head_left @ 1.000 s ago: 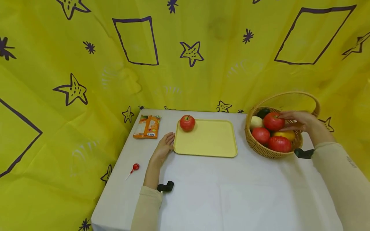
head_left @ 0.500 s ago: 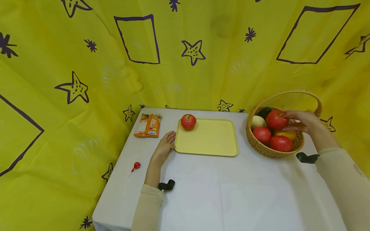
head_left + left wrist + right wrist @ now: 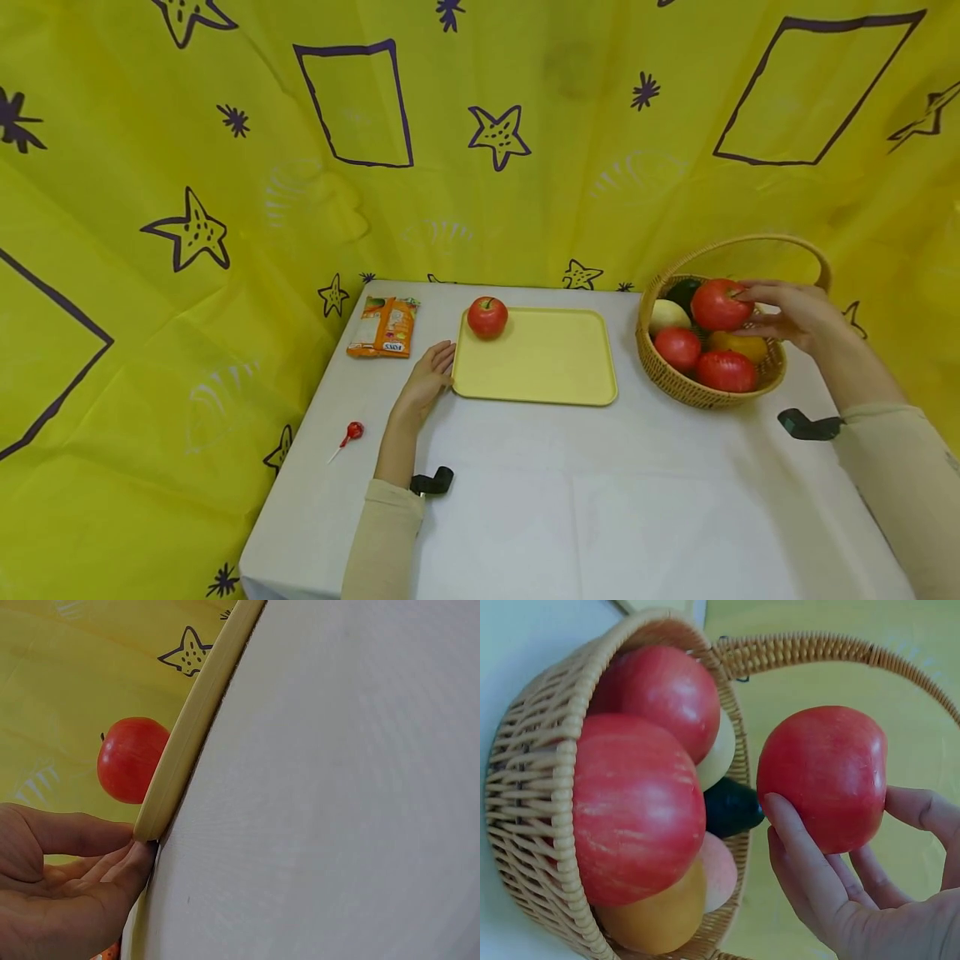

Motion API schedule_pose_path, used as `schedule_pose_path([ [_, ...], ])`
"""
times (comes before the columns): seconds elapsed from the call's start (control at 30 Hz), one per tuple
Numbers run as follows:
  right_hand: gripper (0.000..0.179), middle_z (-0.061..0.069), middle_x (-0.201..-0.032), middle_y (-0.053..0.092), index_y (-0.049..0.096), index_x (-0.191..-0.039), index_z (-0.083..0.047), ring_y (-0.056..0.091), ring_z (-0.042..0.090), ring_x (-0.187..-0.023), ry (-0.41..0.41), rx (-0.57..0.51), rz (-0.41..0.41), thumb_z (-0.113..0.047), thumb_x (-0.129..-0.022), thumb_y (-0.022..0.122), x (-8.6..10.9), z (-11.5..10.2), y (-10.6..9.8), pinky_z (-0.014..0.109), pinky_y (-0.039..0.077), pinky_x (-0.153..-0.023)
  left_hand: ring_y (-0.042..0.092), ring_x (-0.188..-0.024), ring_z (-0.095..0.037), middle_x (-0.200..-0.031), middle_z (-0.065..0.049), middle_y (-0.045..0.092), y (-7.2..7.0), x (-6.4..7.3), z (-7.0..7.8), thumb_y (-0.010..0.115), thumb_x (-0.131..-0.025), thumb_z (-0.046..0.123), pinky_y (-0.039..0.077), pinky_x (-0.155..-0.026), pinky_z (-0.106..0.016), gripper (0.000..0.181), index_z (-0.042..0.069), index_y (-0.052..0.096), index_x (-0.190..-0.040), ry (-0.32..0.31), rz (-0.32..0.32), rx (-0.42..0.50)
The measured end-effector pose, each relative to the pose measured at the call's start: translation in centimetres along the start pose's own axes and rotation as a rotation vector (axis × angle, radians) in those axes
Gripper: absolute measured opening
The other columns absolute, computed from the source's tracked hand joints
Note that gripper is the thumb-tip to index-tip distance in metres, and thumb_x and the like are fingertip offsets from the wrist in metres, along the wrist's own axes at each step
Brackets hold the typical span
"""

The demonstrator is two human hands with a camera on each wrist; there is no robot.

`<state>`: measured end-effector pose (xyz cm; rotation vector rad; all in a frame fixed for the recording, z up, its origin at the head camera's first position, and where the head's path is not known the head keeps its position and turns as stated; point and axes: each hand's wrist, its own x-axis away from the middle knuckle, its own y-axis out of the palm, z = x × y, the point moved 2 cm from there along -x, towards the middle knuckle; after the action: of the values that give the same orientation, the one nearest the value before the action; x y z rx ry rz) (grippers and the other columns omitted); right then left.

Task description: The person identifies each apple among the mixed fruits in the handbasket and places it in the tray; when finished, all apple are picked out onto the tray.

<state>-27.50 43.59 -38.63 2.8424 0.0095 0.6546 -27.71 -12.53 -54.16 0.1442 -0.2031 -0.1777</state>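
Observation:
My right hand (image 3: 797, 313) grips a red apple (image 3: 722, 305) above the wicker basket (image 3: 678, 387). In the right wrist view the thumb and fingers curl round this apple (image 3: 821, 778), which hangs beside the other fruit. My left hand (image 3: 424, 383) is at the near left corner of a pale yellow tray (image 3: 547, 360). In the left wrist view the thumb and fingers pinch the tray's edge (image 3: 176, 761). A second apple (image 3: 487, 318) with a short stem sits in the tray's far left corner.
Inside the basket lie red fruits (image 3: 634, 814), a yellow-orange one (image 3: 660, 915), a pale round one (image 3: 718, 754) and a dark green one (image 3: 731, 808). Its tall handle (image 3: 787, 238) arches over the back. An orange snack packet (image 3: 382, 327) and a red lollipop (image 3: 354, 431) lie at the left.
My right hand has lifted the apple a little, up and to the right from the other fruit in the basket. My left hand and the tray stay in place.

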Motion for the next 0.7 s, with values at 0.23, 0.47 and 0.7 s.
schedule_pose_path([
  [0.23, 0.029, -0.009, -0.096, 0.075, 0.085, -0.094, -0.015, 0.076, 0.025, -0.082, -0.025, -0.010, -0.001, -0.005, -0.103, 0.061, 1.4, 0.2, 1.1, 0.047, 0.065, -0.079, 0.025, -0.157, -0.031, -0.167, -0.022, 0.028, 0.0, 0.0, -0.1, 0.040, -0.083, -0.033, 0.025, -0.128, -0.039, 0.085, -0.003, 0.024, -0.161, 0.011, -0.002, 0.003],
  [0.47, 0.030, -0.007, -0.093, 0.072, 0.085, -0.093, -0.023, 0.076, 0.023, -0.081, -0.064, 0.068, 0.024, -0.006, -0.103, 0.062, 2.8, 0.3, 2.1, 0.042, 0.066, -0.075, 0.027, -0.157, -0.030, -0.167, -0.020, 0.030, 0.0, -0.1, -0.2, 0.040, -0.083, -0.032, 0.027, -0.127, -0.037, 0.086, -0.002, 0.024, -0.162, -0.001, 0.003, 0.031],
  [0.7, 0.029, -0.005, -0.094, 0.074, 0.084, -0.096, -0.024, 0.077, 0.020, -0.081, -0.126, 0.095, -0.005, -0.007, -0.103, 0.062, 3.8, 0.5, 3.5, 0.039, 0.066, -0.071, 0.027, -0.156, -0.030, -0.167, -0.021, 0.030, 0.1, -0.1, -0.2, 0.038, -0.082, -0.032, 0.026, -0.128, -0.037, 0.085, -0.002, 0.024, -0.161, 0.007, 0.004, 0.037],
])
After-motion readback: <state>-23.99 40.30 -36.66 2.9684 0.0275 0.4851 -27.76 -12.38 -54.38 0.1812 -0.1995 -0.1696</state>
